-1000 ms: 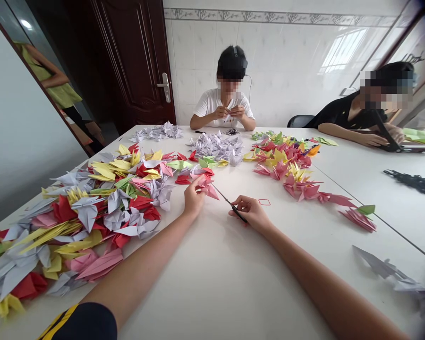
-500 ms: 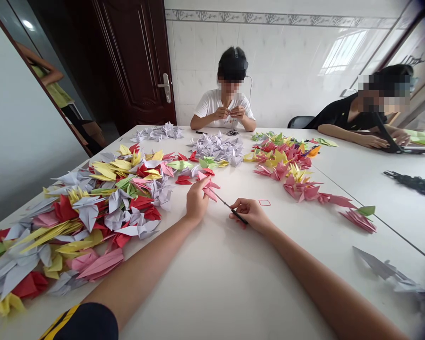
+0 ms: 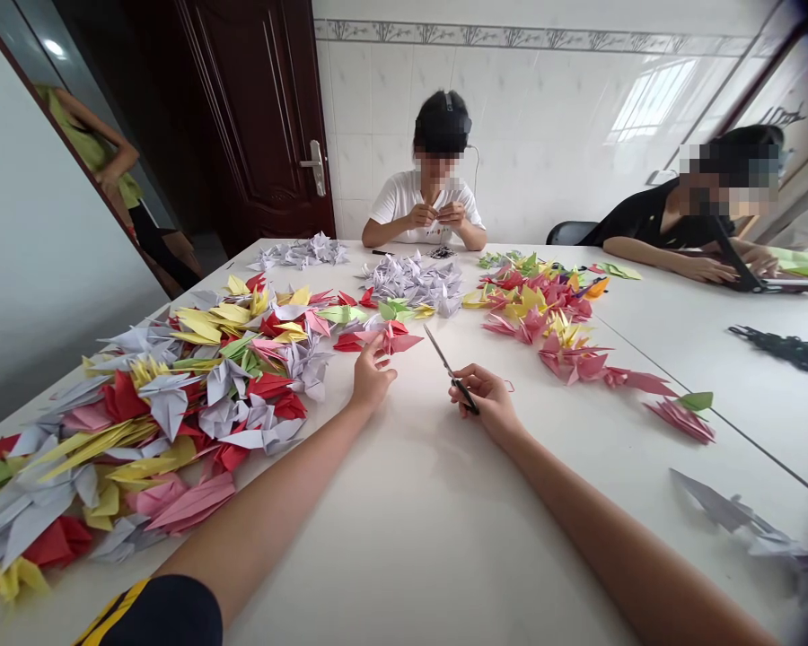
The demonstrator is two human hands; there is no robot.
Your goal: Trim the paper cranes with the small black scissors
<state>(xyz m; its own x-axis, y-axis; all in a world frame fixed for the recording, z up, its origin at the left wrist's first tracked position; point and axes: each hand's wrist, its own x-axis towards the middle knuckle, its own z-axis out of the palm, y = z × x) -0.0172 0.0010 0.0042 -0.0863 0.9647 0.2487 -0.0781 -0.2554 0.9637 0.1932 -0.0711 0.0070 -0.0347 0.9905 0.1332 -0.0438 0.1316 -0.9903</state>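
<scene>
Closely curled right hand [image 3: 485, 401] around scissors [image 3: 445, 364]

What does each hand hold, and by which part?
The right hand grips black-handled metal scissors by the handle. The open left hand seems empty, beside a pink paper crane.

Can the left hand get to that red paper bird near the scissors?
Probably yes. The left hand is right beside the red paper crane, its fingertips almost at it, and nothing seems to sit between them.
</scene>
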